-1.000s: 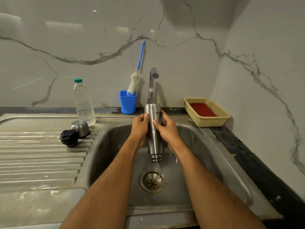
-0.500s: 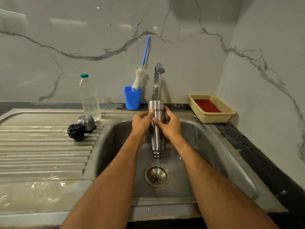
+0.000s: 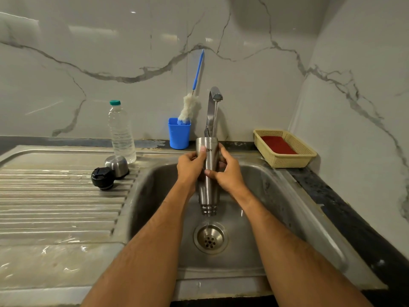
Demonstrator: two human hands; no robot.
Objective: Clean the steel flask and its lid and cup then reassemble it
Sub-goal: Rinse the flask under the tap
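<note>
White marble walls with grey cracks stood behind a steel sink [image 3: 287, 209] set into a dark surface [image 3: 345, 209]. A person leaned over the sink with both bare arms reaching forward.

Both hands held the steel flask [image 3: 208, 187] upside down over the middle of the sink. Its open mouth pointed down, right above the round drain [image 3: 210, 239]. Its flat bottom was up, just under the tap [image 3: 214, 107]. The left hand [image 3: 190, 168] wrapped around the left side of the flask, and its thumb lay across the front near the top. The right hand [image 3: 228, 173] curled around the right side, with its thumb pressed on the front a bit lower down. Each grip was closed on the flask, fingers bent round it.

On the ridged draining board [image 3: 55, 207] to the left sat the black lid [image 3: 102, 178]. The small steel cup [image 3: 117, 166] stood mouth down just behind it, and the two were touching or nearly so. A clear plastic water bottle [image 3: 121, 134] with a green cap stood upright right behind the cup.

At the back, a blue holder [image 3: 179, 136] stood beside the tap. A fluffy white bottle brush [image 3: 189, 108] with a blue handle leaned in it. Off to the right, a yellow basket [image 3: 287, 160] sat on the surface in the corner, with something flat and red [image 3: 277, 144] inside.
</note>
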